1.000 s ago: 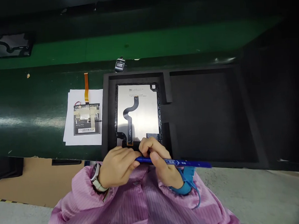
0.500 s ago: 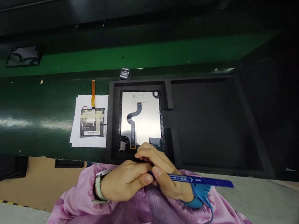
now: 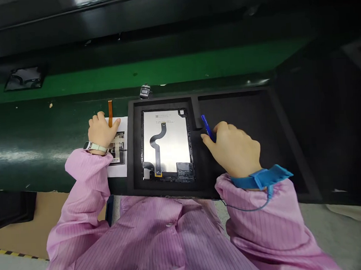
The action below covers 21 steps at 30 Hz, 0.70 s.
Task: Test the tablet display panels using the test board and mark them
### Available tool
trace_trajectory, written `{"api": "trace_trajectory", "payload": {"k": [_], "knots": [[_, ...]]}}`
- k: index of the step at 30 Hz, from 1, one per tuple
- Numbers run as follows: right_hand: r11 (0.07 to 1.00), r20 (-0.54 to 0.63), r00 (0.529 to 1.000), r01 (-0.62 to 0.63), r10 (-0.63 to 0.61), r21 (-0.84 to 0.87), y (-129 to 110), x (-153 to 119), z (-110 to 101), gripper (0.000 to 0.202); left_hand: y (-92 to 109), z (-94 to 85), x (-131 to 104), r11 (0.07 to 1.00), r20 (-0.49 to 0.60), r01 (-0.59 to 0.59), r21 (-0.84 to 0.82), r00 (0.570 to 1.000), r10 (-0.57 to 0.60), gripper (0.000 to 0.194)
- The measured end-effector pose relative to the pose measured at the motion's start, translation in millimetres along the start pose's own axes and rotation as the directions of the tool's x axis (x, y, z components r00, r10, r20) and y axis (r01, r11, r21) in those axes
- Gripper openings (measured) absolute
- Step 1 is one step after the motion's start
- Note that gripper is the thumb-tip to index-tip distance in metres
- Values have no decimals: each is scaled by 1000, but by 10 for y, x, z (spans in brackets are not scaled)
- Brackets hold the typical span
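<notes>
Reaching seems the step: left hand (image 3: 102, 129) spread open over the taped black circuit board (image 3: 121, 153), which wants edge-gripping; right hand (image 3: 236, 148) at the blue plastic stick (image 3: 207, 125), hold unclear from here

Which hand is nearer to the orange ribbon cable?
Left. The left hand is close beside the orange ribbon cable; the right hand is farther off, beyond the screen panel.

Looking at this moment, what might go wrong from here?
The left hand covers part of the circuit board, close to the orange ribbon; a careless press or tug might crease or strain that ribbon. The blue tool is at the right hand, near the exposed screen panel; if it slipped that way, it might scratch the panel or catch the black cable.
</notes>
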State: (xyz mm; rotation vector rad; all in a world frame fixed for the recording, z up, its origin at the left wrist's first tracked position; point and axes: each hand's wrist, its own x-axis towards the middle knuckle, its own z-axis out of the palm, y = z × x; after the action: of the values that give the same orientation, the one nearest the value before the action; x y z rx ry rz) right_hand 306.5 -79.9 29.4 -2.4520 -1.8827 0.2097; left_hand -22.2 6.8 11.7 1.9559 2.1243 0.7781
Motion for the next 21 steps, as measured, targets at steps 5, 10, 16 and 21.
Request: {"api": "trace_trajectory", "payload": {"k": [5,10,16,21], "knots": [[936,-109,942,329,-317,125,-279,53,-16,26,-203,210,97,998,-8,53,17,999,-52,49],[891,189,906,302,-379,338,-712,271,81,24,-345,302,176,831,-55,0,-556,998,-37,65],[608,178,799,271,-575,746,-848,232,274,13,-274,220,157,742,-58,-82,-665,997,57,40],[391,30,710,351,-704,851,-866,107,319,24,-158,118,74,703,-39,-180,-688,977,212,40]]}}
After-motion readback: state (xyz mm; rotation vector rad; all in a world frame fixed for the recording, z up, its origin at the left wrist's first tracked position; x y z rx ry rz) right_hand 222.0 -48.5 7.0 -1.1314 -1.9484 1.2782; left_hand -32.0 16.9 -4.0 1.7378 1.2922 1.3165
